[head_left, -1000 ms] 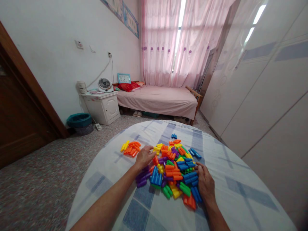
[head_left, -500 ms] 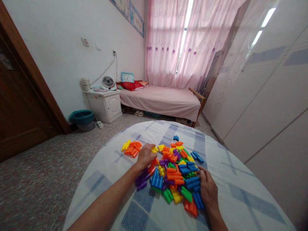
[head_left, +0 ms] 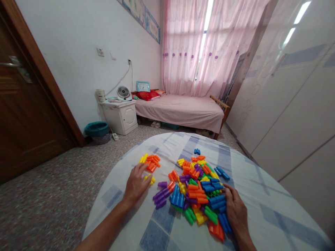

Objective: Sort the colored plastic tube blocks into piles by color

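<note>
My left hand (head_left: 135,184) is over the left side of the table, with thumb and fingers closed on a yellow plastic building block (head_left: 150,179) made of joined tubes. Just beyond the fingertips lies a small group of orange blocks (head_left: 152,162) beside a yellow block (head_left: 143,158). My right hand (head_left: 237,209) rests against the right side of a mixed heap of blocks (head_left: 196,193), its loosely bent fingers touching blue blocks (head_left: 217,202) and gripping none. Purple blocks (head_left: 161,197) lie at the heap's left edge, closest to my left forearm.
A checked cloth covers the round table (head_left: 125,223). One small blue block (head_left: 197,151) lies apart behind the heap. Past the table stand a bed (head_left: 180,108), a white cabinet (head_left: 125,118) with a fan (head_left: 124,92), a bin (head_left: 96,130) and a wardrobe (head_left: 285,115).
My left hand has moved left from the heap's edge, carrying the yellow block towards the small orange group. My right hand stays by the heap. The view has shifted slightly.
</note>
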Demonstrator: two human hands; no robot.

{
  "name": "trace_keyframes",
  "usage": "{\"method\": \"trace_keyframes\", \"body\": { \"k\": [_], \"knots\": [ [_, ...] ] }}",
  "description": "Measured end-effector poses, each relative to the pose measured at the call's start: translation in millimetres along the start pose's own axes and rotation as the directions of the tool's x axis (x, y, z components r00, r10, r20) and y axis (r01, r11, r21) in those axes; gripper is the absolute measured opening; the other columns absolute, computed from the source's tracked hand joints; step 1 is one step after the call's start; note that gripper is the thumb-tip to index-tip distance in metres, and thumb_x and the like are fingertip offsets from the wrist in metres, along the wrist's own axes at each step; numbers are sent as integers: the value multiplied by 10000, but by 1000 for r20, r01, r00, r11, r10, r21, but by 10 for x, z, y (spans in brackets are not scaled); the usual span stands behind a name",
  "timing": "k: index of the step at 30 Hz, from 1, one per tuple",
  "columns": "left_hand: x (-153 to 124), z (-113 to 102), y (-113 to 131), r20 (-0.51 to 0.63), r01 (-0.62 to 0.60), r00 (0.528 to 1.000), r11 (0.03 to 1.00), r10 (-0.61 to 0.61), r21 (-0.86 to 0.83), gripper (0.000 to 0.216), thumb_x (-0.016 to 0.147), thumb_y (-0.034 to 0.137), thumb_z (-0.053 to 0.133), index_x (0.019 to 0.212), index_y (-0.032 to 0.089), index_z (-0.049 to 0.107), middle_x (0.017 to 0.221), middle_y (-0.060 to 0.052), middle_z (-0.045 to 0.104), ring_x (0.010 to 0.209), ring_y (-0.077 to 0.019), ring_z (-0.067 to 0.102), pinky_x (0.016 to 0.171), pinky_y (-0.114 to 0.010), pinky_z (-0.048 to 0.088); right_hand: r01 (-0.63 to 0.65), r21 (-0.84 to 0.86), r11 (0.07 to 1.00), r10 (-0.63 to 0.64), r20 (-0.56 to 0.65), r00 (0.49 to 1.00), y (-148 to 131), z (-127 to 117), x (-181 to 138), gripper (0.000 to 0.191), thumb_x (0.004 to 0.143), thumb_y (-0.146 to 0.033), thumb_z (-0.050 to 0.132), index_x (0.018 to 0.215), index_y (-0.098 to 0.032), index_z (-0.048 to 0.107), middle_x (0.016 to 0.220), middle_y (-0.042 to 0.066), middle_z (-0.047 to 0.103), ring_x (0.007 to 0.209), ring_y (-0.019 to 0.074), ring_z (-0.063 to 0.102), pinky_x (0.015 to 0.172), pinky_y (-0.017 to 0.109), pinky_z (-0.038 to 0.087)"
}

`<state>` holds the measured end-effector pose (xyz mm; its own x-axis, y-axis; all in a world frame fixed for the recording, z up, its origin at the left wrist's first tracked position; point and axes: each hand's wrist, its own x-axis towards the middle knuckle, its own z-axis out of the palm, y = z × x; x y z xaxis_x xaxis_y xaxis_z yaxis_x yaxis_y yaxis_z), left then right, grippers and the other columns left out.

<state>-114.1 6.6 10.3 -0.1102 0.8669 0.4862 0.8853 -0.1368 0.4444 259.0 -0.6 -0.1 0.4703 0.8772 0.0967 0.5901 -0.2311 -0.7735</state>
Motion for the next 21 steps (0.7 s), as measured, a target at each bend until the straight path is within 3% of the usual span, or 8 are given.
{"method": "trace_keyframes", "body": {
  "k": [2,6,9,14,21],
  "knots": [
    [156,30,-49,-7,94,996,995,-94,42,556,764,404,582,1269,201,475,1363,-110,417,1273,-276,384,1067,-405,321,9,1,1000,-9,-2,1000,10,0,6,545,799,-550,295,1126,-241,602,980,72,680,892,254,610,745,337,442],
    [472,166,-185,208,227,951,973,-230,35,818,691,466,650,1376,141,341,1456,-153,280,1359,-306,253,1105,-392,256,17,1,1000,-17,-6,1000,18,2,6,537,799,-556,308,1114,-244,611,997,68,684,904,260,612,758,344,446],
    [632,303,-232,302,198,935,980,-187,-3,852,654,426,678,1377,129,338,1469,-161,251,1375,-298,225,1118,-378,225,22,-1,1000,-22,-10,1000,28,2,2,542,804,-567,305,1123,-249,606,1020,66,680,914,264,612,758,347,448],
    [816,530,-113,326,137,939,989,-111,-57,818,599,268,696,1346,145,388,1456,-153,283,1367,-293,249,1110,-379,245,-6,-17,1000,6,8,1000,37,2,-4,524,803,-576,313,1127,-272,590,1044,54,670,964,269,601,788,351,440],
    [1123,832,128,350,82,936,992,-45,-92,793,624,294,699,1335,138,386,1460,-162,288,1363,-283,260,1091,-388,264,6,-18,1000,-6,9,1000,65,8,12,515,796,-584,331,1122,-279,589,1071,40,667,989,270,594,792,352,440]
  ]
}}
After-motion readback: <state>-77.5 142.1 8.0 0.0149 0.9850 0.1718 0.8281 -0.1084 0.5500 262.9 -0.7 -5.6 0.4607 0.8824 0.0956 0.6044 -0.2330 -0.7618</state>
